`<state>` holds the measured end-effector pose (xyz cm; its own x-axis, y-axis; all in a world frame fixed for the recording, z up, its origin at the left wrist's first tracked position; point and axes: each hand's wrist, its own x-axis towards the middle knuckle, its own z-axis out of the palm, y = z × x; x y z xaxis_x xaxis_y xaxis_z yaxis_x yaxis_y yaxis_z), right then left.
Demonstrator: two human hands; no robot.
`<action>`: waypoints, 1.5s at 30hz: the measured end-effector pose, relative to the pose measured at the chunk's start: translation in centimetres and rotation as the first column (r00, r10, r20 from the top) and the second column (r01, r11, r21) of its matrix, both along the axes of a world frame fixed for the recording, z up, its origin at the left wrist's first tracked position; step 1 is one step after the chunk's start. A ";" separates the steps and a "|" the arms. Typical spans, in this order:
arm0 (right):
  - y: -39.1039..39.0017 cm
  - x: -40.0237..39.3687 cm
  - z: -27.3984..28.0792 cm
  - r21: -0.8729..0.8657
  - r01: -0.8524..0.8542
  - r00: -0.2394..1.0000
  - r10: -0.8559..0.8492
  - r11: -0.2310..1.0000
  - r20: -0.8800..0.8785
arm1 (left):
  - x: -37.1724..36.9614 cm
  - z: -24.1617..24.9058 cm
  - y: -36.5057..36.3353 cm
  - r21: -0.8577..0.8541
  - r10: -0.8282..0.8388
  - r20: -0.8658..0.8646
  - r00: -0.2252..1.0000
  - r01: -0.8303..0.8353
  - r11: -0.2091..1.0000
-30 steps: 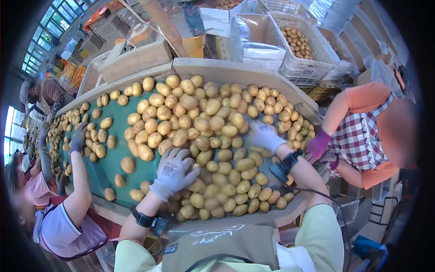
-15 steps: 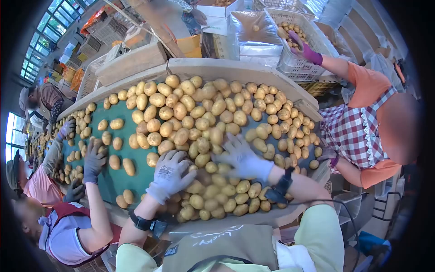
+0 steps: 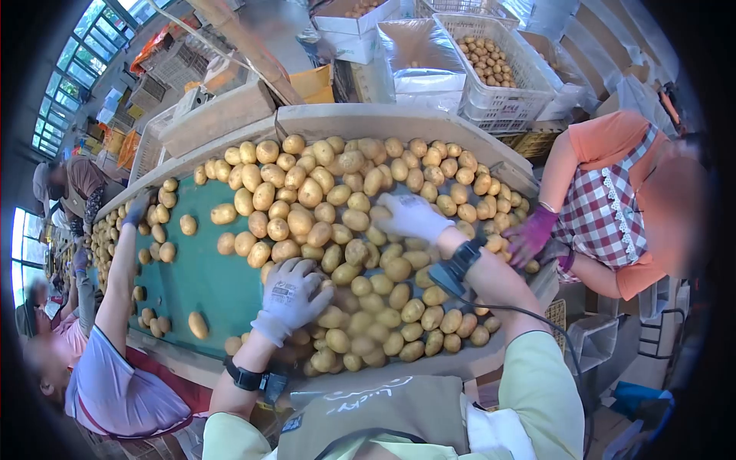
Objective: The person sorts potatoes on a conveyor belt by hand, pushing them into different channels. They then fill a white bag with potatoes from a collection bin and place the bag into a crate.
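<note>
Many potatoes cover the middle and right of a sorting table, loose and piled. My left hand, in a whitish work glove, rests on the near potatoes with its fingers apart and slightly bent. Farther out, my right hand, gloved alike, lies over potatoes at the middle of the pile. Its fingers reach leftward, the tips touching potatoes; I see nothing gripped in either hand. The green belt surface shows to the left, with a few scattered potatoes on it.
A wooden board edges the far side. Behind it stand a white crate of potatoes and a plastic-lined box. At right a co-worker's purple-gloved hand touches potatoes; at left another co-worker's arm reaches across the belt.
My right hand has moved away from me over the pile; my left hand stays nearly in place. Potatoes have shifted. The right co-worker's hand has come from the crate to the table.
</note>
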<state>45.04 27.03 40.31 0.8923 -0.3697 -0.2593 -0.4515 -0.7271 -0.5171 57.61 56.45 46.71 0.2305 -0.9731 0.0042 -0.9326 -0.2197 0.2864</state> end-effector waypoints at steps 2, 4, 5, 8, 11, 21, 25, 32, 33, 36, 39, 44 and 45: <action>-0.9 -2.5 1.7 0.108 -0.190 0.982 0.191 0.976 0.002 | 0.3 0.0 0.0 0.011 0.010 0.005 1.000 -0.010 1.000; -3.5 -3.2 1.2 0.213 -0.106 0.994 0.109 0.971 -0.002 | 0.2 0.0 -0.1 0.020 0.006 -0.010 1.000 -0.006 1.000; -4.2 -2.1 3.1 0.039 0.085 0.989 -0.080 0.996 -0.121 | 0.3 -0.2 -0.2 0.024 0.007 -0.014 1.000 -0.007 1.000; -8.2 -3.1 -1.6 0.052 0.396 0.867 -0.392 0.917 0.308 | 0.2 -0.5 0.0 0.023 0.015 -0.041 0.999 -0.014 1.000; -8.4 -3.5 -4.7 -0.160 0.387 0.922 -0.382 0.908 0.062 | 0.7 -0.2 0.0 -0.001 -0.002 0.003 1.000 0.002 1.000; -6.0 -4.9 3.2 -0.140 -0.104 0.954 0.138 0.985 0.265 | 0.9 0.2 -0.3 0.033 0.027 -0.064 0.998 -0.025 0.999; -13.2 1.3 3.1 -0.442 0.481 0.568 0.115 0.757 0.815 | 1.0 -0.8 0.0 -0.009 -0.004 -0.014 1.000 0.004 1.000; -6.3 6.6 -1.6 -0.312 0.155 0.974 -0.094 0.937 0.204 | 0.9 -1.1 0.4 -0.088 0.007 -0.018 1.000 -0.008 0.996; -6.0 6.6 -2.9 -0.283 0.166 0.959 -0.087 0.945 0.270 | 0.9 -0.9 0.5 -0.112 -0.004 -0.034 0.999 0.000 0.994; -6.7 4.6 -1.8 -0.093 0.112 0.982 -0.096 0.989 0.162 | 0.8 -0.4 0.6 -0.095 -0.006 -0.062 0.998 0.000 0.996; -6.2 0.4 -2.1 0.041 0.086 0.989 -0.090 0.995 0.113 | 1.0 -0.1 0.1 -0.050 0.001 -0.046 0.999 -0.003 0.999; -3.7 -0.3 0.2 -0.106 -0.022 0.923 0.060 0.994 0.380 | 0.9 -1.2 0.7 -0.046 0.002 -0.058 0.998 -0.005 0.999; -3.3 1.1 2.1 -0.083 -0.056 0.973 0.074 0.995 0.221 | 0.8 -0.9 0.6 -0.017 0.017 -0.078 0.997 -0.018 1.000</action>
<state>46.10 23.76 42.42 0.9471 -0.3200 -0.0242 -0.2815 -0.7922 -0.5416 58.41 57.08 45.77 0.2480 -0.9688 0.0025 -0.9032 -0.2303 0.3623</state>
